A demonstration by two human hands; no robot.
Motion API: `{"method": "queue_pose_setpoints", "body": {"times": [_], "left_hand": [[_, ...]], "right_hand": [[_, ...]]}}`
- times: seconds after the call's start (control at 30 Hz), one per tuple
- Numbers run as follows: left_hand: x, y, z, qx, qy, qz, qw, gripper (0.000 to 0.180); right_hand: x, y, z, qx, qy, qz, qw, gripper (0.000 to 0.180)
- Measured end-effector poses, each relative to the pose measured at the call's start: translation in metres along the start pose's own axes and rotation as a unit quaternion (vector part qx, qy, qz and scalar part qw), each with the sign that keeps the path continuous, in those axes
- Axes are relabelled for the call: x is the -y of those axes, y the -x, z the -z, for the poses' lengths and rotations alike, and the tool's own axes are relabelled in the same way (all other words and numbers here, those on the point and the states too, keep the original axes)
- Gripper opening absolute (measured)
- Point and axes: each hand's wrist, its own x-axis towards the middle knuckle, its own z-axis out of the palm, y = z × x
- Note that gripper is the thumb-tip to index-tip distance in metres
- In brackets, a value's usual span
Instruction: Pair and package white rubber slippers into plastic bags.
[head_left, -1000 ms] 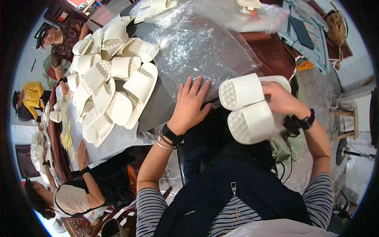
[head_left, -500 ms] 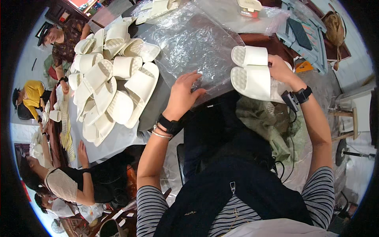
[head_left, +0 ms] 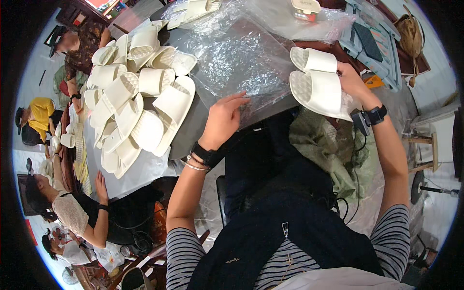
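Since 0.5 s ago: pair of white slippers (head_left: 316,82) shifted slightly toward plastic bag (head_left: 241,63) | right hand (head_left: 353,84) closed on slippers' far edge, held above table edge | left hand (head_left: 223,121) flat, fingers spread, pressing bag's near edge | slipper pile (head_left: 140,96) at left

You sit in a small packing workshop: a heap of identical cream slippers (head_left: 137,99) crowds the surface (head_left: 145,166) at left, clear plastic bags (head_left: 241,58) spread far ahead, and other seated workers (head_left: 72,212) line the left edge.
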Motion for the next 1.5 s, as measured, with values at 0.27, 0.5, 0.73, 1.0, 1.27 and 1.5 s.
{"method": "queue_pose_setpoints", "body": {"times": [0.27,0.5,0.73,1.0,1.27,1.5], "left_hand": [[-0.009,-0.012,0.004,0.022,0.071,0.052,0.996,0.026],[-0.007,-0.009,-0.003,-0.01,-0.047,-0.011,0.999,0.048],[-0.027,-0.004,-0.005,-0.011,-0.117,-0.036,0.992,0.088],[-0.037,-0.007,-0.035,-0.042,-0.12,-0.07,0.989,0.092],[-0.078,-0.024,-0.047,-0.041,-0.044,-0.135,0.989,0.1],[-0.092,-0.015,-0.067,-0.004,0.023,-0.127,0.992,0.103]], "right_hand": [[0.033,0.034,-0.026,0.176,0.024,0.17,0.969,0.035],[0.044,0.034,-0.025,0.162,0.141,0.168,0.962,0.032],[0.073,0.043,-0.05,0.125,0.037,0.163,0.978,0.029],[0.032,-0.021,-0.093,-0.135,0.242,0.142,0.95,0.018],[0.038,-0.061,-0.113,-0.194,0.226,0.118,0.947,0.027],[0.069,-0.095,-0.135,-0.232,0.163,0.06,0.957,0.036]]}}
